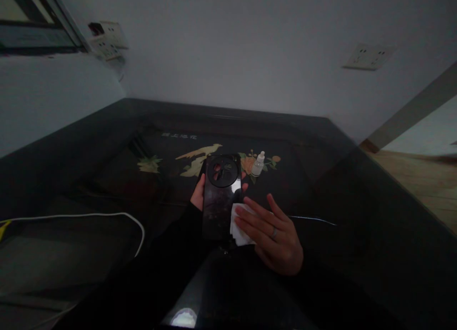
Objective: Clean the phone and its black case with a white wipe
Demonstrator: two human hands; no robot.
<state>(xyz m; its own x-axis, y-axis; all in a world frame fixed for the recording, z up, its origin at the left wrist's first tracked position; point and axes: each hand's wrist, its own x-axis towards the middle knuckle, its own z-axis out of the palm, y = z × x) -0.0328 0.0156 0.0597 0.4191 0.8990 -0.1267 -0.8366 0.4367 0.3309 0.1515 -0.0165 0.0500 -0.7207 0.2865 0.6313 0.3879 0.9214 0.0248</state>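
Upright in my left hand (198,193) is a black, glossy phone case (218,206) with a large round camera ring near its top. Skin-coloured and greenish patches show inside the ring. My left fingers wrap behind the case, and some fingertips show at its right edge. A folded white tissue (241,227) lies against the lower right side of the case, pressed under the fingers of my right hand (273,237). A ring is on one right finger. Beyond the hands, a small dropper bottle (258,164) with a white top stands on the dark table.
The dark, glossy table (307,135) bears a bird-and-flower picture (200,163). A white cable (96,215) curves across the left; a thin pale line (310,218) runs at right. Wall sockets (369,56) are behind. Wooden floor (421,173) shows past the right edge.
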